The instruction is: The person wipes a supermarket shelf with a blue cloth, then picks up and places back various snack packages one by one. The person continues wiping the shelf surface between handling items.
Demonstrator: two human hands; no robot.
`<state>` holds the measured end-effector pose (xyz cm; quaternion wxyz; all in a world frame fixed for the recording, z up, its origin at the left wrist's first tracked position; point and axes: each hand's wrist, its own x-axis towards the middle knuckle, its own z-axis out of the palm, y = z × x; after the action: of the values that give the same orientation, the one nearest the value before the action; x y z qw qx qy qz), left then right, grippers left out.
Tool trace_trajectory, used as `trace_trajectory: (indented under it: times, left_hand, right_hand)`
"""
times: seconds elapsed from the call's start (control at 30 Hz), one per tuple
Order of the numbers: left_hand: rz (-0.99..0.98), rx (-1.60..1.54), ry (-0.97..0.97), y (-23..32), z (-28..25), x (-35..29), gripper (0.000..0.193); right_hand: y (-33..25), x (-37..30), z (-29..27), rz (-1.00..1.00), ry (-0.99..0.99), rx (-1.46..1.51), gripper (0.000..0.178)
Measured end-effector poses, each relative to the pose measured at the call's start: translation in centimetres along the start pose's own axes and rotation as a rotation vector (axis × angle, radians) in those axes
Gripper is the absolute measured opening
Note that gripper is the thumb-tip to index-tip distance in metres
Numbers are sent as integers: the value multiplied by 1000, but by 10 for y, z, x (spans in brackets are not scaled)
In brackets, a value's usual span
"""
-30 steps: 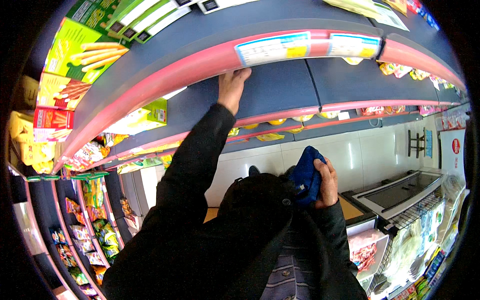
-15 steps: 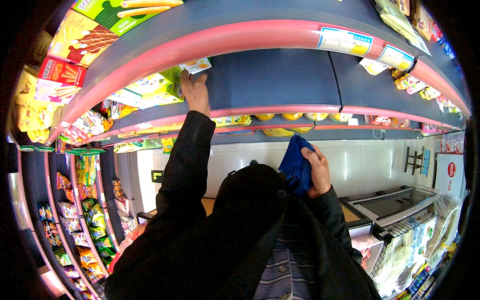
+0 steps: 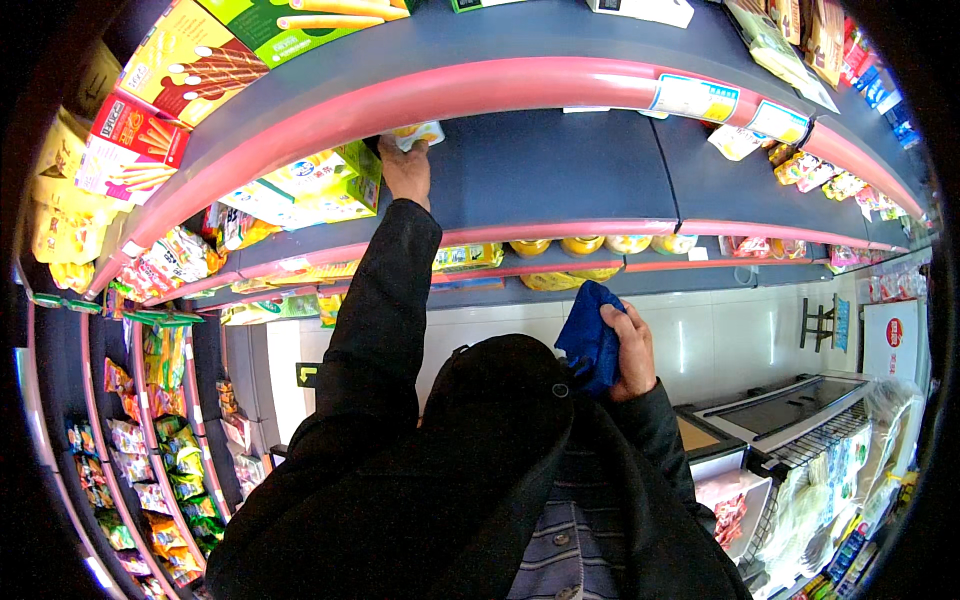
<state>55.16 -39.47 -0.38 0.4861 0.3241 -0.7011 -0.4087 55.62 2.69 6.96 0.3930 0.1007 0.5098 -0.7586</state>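
My left hand (image 3: 407, 175) reaches onto the dark shelf below the pink-railed one. Its fingers are closed on the lower edge of a small white-and-yellow packet (image 3: 420, 133); the fingertips are partly hidden. Just left of it stand green-and-yellow boxes (image 3: 330, 180), close to the wrist. My right hand (image 3: 632, 350) grips a folded blue cloth (image 3: 592, 335), held in front of my chest below the shelf edge.
A curved pink rail (image 3: 480, 80) with price labels (image 3: 697, 97) overhangs my left hand. Yellow-lidded jars (image 3: 582, 246) line the lower shelf. Bagged snacks (image 3: 180, 450) fill racks at left. At right stand a freezer (image 3: 790, 405) and a small stool (image 3: 820, 322).
My left hand has gone from spread fingers beside the green box to closing on the small packet. The right hand still holds the blue cloth. The view has shifted slightly.
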Motion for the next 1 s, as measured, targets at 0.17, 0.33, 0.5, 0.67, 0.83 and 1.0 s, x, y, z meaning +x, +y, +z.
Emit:
trace_trajectory:
  times: [0.17,0.33,0.5,0.67,0.83,1.0]
  left_hand:
    - [-98,-96,-32,2,-5,6,71]
    - [-51,-125,-5,12,10,13,78]
    - [-228,-342,-103,-8,3,31,78]
    - [-98,-135,-130,-32,11,47,78]
    - [155,91,-156,-45,7,58,58]
    - [213,190,-166,-41,6,57,57]
  right_hand:
    - [3,0,3,-14,12,-1,24]
    - [5,1,4,-6,20,-4,25]
    - [5,0,8,-12,13,23,23]
    - [5,3,6,-11,25,36,23]
    - [2,0,7,-9,18,28,23]
    - [3,2,6,-4,16,29,25]
